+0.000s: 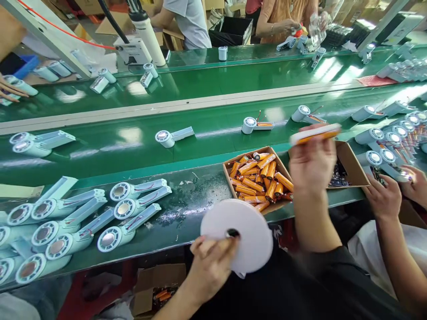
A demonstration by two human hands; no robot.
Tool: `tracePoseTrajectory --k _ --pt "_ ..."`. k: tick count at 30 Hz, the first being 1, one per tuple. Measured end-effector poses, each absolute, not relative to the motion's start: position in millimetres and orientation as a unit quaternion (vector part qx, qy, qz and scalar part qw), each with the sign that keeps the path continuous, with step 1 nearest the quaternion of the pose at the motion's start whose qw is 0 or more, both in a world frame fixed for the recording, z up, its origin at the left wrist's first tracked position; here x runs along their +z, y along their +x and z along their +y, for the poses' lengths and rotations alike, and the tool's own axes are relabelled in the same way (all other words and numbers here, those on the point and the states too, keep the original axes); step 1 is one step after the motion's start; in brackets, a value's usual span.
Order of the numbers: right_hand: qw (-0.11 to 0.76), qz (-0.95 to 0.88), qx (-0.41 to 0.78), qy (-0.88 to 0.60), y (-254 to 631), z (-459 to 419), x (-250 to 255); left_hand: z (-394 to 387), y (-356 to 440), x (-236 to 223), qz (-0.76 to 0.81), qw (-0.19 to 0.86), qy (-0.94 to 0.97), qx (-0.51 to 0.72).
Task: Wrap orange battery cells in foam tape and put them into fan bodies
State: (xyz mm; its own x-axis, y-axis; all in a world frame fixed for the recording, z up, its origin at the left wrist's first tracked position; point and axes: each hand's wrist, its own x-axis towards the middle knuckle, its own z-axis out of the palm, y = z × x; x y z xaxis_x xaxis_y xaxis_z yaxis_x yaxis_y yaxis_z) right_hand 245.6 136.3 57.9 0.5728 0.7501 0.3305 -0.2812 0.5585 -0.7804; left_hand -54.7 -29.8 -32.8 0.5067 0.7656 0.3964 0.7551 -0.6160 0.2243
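Observation:
In my left hand [213, 262] is a wide white roll of tape [248, 231], the fingers closed on it at its dark centre hole. My right hand [313, 164] is raised over the bench and somewhat blurred. It grips an orange battery [322, 136] with a white strip along its top. Just below and left of that hand stands a cardboard box [230, 178] heaped with orange batteries [251, 183]. Part of the box's right side is hidden by my right forearm.
Pale blue fan housings with handles [123, 211] crowd the bench at left. More housings [167, 138] lie on the green conveyor [207, 146]. At right, a co-worker's hands [383, 195] work beside a box of dark parts [355, 169]. Other people stand across the line.

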Motion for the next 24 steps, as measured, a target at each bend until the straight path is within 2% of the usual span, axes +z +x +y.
tracePoseTrajectory --k 1,3,5,7,10,12,14,16,20,24 --pt "0.827 -0.35 0.276 -0.341 262 143 64 -27 -72 -37 0.462 0.033 0.862 0.206" --pt "0.804 -0.394 0.274 -0.35 278 146 71 -5 -107 -36 0.509 0.079 0.844 0.151" --pt "0.745 -0.45 0.327 -0.367 273 142 69 39 -131 -27 0.51 0.128 0.841 0.126" --pt "0.682 -0.503 0.378 -0.373 254 139 62 100 -137 -12 0.513 0.149 0.831 0.152" --pt "0.605 -0.566 0.433 -0.356 224 142 58 203 -117 9 0.598 0.047 0.782 0.168" --pt "0.57 -0.598 0.449 -0.341 213 146 60 263 -102 17 0.649 -0.025 0.755 0.09" --pt "0.54 -0.626 0.444 -0.345 214 148 65 303 -96 19 0.649 -0.023 0.76 -0.023" --pt "0.526 -0.644 0.418 -0.366 223 152 70 324 -97 17 0.623 -0.004 0.778 -0.082" --pt "0.514 -0.683 0.366 -0.369 229 183 78 330 -95 11 0.559 0.017 0.821 -0.12" --pt "0.434 -0.714 0.354 -0.42 202 252 72 336 -86 16 0.518 0.013 0.842 -0.149"
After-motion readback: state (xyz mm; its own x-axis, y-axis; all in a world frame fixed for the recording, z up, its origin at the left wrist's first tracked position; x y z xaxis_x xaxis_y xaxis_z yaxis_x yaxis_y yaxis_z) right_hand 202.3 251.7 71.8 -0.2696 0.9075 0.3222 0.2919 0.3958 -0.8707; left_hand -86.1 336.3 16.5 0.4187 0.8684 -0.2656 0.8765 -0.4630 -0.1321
